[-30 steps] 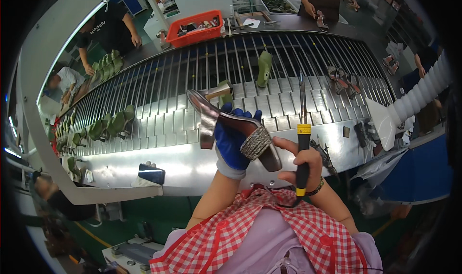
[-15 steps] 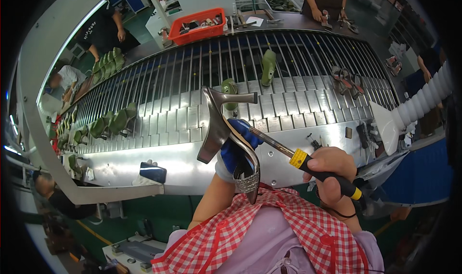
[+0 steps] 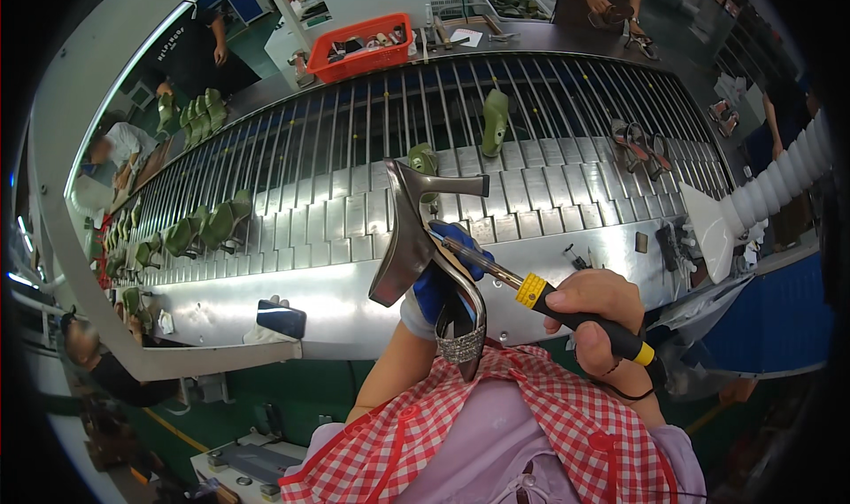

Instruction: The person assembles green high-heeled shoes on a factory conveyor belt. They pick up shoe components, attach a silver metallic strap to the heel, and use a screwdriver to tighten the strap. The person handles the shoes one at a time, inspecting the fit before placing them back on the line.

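A dark metallic high-heeled sandal (image 3: 403, 256) with a glittery strap (image 3: 462, 346) hangs in front of me, its heel pointing right. My left hand (image 3: 430, 293), in a blue and grey glove, is closed around its middle, partly hidden behind it. A screwdriver (image 3: 536, 292) with a black and yellow handle lies in the grip of my bare right hand (image 3: 600, 305). Its metal shaft slants up to the left, the tip against the sandal's inner side near the gloved fingers. Exactly what the tip touches is hard to see.
Behind the sandal runs a metal slat conveyor (image 3: 336, 230) carrying green shoes (image 3: 495, 123) and a pair of sandals (image 3: 639, 148). An orange basket (image 3: 360, 47) stands beyond. A phone (image 3: 282, 318) lies at left; a white hose nozzle (image 3: 708, 230) juts in at right. Co-workers handle shoes.
The sandal has shifted slightly right and tilted. My right hand and the screwdriver have moved a little left. At far right, a co-worker has raised a shoe; one at left now holds up a green shoe.
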Demonstrator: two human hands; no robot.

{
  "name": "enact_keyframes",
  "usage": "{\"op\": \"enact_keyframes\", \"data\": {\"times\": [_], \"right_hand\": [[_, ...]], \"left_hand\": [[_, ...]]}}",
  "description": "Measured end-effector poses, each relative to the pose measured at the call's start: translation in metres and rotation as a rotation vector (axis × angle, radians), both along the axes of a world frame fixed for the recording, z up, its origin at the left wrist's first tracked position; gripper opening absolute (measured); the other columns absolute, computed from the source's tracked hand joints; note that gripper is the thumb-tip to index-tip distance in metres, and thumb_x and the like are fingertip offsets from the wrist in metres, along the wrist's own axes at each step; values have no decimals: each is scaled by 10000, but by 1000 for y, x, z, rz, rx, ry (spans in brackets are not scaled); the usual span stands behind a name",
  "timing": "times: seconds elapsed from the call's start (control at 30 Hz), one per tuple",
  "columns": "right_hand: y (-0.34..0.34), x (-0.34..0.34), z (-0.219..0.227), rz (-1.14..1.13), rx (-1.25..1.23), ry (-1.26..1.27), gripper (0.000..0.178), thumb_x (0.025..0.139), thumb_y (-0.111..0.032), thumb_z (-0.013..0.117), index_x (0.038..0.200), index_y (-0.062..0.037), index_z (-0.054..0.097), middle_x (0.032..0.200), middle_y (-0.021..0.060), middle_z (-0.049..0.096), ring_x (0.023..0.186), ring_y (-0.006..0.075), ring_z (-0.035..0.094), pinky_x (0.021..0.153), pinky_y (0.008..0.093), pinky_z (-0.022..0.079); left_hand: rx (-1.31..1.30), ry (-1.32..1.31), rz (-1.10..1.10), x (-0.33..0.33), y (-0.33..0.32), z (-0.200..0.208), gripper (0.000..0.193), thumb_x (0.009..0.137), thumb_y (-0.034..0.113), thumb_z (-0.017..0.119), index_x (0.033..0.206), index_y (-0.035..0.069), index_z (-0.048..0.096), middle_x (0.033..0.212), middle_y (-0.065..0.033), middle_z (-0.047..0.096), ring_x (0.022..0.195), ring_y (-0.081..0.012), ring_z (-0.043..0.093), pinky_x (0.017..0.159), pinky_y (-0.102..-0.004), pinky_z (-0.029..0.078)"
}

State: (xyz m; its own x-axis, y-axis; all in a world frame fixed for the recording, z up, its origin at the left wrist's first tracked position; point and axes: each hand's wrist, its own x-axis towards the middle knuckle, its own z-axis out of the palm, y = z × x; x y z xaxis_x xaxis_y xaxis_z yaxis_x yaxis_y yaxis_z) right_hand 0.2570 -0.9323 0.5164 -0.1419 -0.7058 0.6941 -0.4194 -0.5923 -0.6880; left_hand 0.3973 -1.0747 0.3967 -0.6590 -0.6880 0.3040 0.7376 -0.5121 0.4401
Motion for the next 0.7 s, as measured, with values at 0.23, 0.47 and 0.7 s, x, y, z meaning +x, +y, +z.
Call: {"op": "enact_keyframes", "data": {"times": [0.23,0.47,0.7], "right_hand": [[-2,3,1,-6,37,12,268,765,-182,581,924,5,686,713,92,680,547,193,644,521,288,507],[3,-1,8,18,134,132,256,692,-154,605,879,-6,697,716,113,676,538,225,636,523,301,508],[8,1,11,16,168,157,239,666,-144,597,837,-17,703,656,96,663,519,222,627,499,299,490]], "left_hand": [[-37,-83,34,5,-8,8,436,805,435,702,999,100,499,848,-28,489,744,-179,503,747,-382,434],[-151,-150,194,22,-29,20,409,950,458,494,946,51,529,798,-64,543,711,-194,542,725,-359,451],[-281,-285,346,39,-45,19,465,963,490,459,953,32,540,803,-62,528,683,-200,530,696,-384,452]]}}
